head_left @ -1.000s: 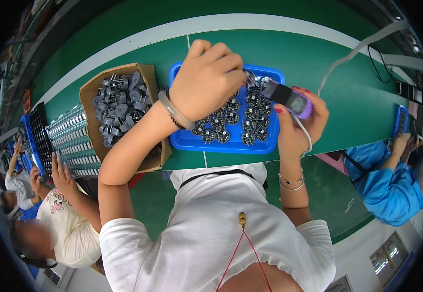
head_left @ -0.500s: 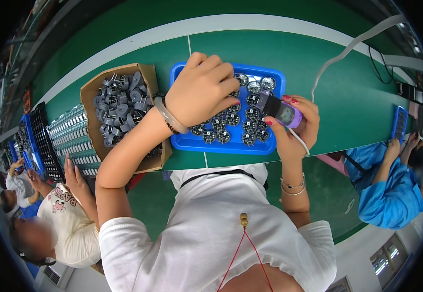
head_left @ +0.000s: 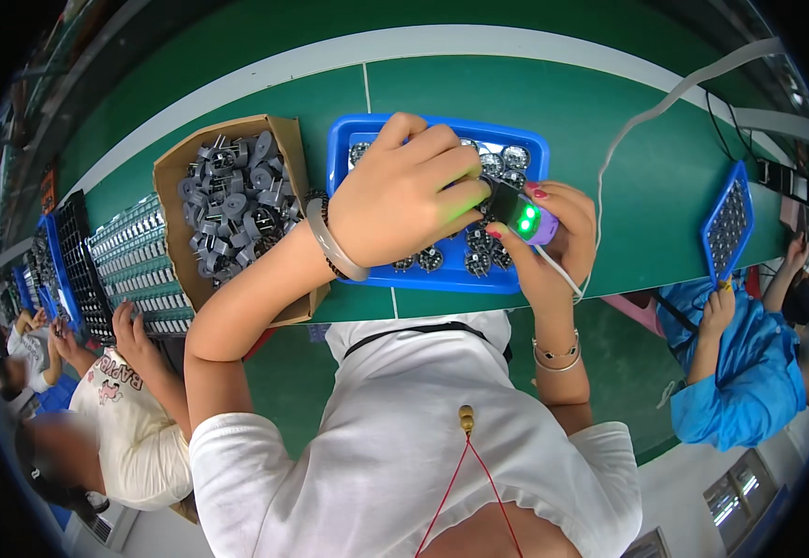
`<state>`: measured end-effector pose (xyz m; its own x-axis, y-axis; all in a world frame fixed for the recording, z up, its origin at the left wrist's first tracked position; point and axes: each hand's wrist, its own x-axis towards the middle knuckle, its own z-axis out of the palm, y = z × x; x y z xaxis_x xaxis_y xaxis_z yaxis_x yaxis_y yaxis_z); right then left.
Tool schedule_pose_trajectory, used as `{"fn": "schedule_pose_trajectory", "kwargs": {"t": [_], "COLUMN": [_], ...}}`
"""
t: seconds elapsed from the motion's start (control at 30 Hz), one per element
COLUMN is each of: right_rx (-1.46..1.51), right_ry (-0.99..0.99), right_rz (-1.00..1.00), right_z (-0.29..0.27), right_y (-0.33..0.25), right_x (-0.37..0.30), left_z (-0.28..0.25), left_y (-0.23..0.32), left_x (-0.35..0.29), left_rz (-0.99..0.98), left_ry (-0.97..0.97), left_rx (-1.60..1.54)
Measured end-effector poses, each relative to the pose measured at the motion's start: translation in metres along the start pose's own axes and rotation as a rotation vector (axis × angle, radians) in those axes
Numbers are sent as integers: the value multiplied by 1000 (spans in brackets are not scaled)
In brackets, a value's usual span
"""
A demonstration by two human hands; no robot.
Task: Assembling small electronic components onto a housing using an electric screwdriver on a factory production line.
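Observation:
In my right hand is a small purple and black handheld device with a white cord, its green lights glowing. My left hand is closed at the device's black end, fingertips bent and partly hidden. Whatever it pinches there cannot be made out. Below both hands lies a blue tray of small round components with shiny dark faces. Left of the tray stands an open cardboard box full of grey round parts with metal pins.
Rows of small parts on green boards lie left of the box, beside a black rack. A co-worker in cream sits at the left. At the right, a person in blue holds a blue tray. A thick white cable crosses the green table.
My left hand has moved right to the device's end, and green lights have come on. My right hand has shifted slightly left. The co-worker's tray at right has swung up onto the table.

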<state>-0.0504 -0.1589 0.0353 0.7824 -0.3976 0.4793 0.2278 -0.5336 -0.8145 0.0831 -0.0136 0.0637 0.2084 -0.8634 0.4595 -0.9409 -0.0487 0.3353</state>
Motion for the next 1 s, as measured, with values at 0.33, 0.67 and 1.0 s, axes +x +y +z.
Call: {"fn": "schedule_pose_trajectory", "kwargs": {"t": [0.33,0.67,1.0], "right_rx": [16,-9,-56], "right_ry": [189,41,-123], "right_rz": [-12,-16,7], "right_z": [-16,-19,-8], "right_y": [6,1,-5], "right_x": [-13,-19,-20], "left_z": [20,6,5], "left_y": [-13,-7,5], "left_x": [-10,-12,-15], "left_rz": [-56,-114,13], "left_ry": [-172,-119,-125], "left_rx": [126,24,6]}}
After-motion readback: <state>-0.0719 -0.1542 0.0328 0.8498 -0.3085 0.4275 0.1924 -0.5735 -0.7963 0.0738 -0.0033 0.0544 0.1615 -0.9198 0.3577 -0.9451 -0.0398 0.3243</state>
